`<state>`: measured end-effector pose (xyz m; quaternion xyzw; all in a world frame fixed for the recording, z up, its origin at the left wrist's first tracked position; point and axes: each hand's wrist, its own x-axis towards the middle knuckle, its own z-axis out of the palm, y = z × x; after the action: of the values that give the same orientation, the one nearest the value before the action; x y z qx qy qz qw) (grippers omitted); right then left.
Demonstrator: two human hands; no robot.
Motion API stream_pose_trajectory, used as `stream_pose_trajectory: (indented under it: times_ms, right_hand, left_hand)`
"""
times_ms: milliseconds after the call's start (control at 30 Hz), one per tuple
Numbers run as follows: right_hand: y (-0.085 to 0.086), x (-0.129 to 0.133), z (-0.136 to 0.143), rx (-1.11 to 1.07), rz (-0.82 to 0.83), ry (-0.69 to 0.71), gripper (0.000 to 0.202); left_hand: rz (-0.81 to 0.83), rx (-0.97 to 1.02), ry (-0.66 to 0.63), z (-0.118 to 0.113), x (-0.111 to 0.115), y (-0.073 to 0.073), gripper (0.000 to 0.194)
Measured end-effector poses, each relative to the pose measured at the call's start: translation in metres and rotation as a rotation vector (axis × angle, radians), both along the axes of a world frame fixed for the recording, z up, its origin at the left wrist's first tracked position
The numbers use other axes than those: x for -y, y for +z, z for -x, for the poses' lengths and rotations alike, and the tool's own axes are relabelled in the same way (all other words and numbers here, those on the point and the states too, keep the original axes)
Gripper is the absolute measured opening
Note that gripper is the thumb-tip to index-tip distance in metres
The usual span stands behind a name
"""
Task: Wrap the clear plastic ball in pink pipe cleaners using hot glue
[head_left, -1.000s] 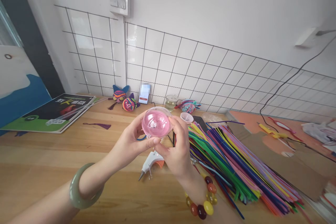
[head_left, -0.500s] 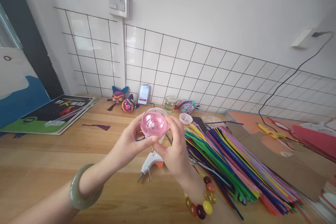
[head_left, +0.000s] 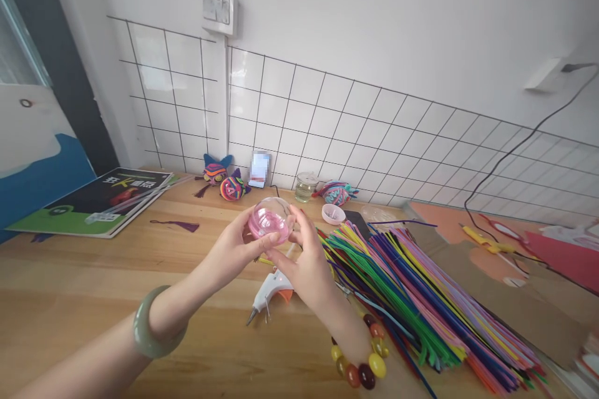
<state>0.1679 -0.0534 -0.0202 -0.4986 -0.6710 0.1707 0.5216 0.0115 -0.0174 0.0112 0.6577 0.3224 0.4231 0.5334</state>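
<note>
We are holding a glossy, round plastic shell, clear above and pink below (head_left: 270, 219), between both hands, raised above the pale wooden table (head_left: 112, 305). The left hand (head_left: 236, 242) is curling round its left side, thumb along the lower front; we are reading this hand as closed on the shell. The right hand (head_left: 304, 262) is partly closing, its bent fingers bearing on the shell's right edge.

Compared with half a second ago, the shell is presenting a different attitude: its round pink face is no longer pointing squarely at us, and the clear dome is now showing above. The right fingertips are sitting further in along the edge. We are judging this as a turning and regripping step; whether the parts are seated together, we are not able to tell.

Below the hands, a white glue gun with an orange trigger (head_left: 267, 292) is lying untouched. Just beside the right hand, a thick bundle of multicoloured fuzzy stems (head_left: 397, 287) is spreading outward, not yet being drawn upon.
</note>
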Motion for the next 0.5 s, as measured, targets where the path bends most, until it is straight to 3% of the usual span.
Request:
stream_pose_trajectory:
  times_ms: [267,500]
  right_hand:
    - [-0.002,-0.005,-0.002,-0.16,0.22,0.048,0.074]
    - [0.004,-0.003,-0.003,-0.116,0.289,0.028,0.074]
  left_hand:
    - [0.009,-0.003,0.011,0.001,-0.004,-0.003,0.06]
    - [0.049,-0.06,0.056,0.001,-0.007,-0.011,0.095]
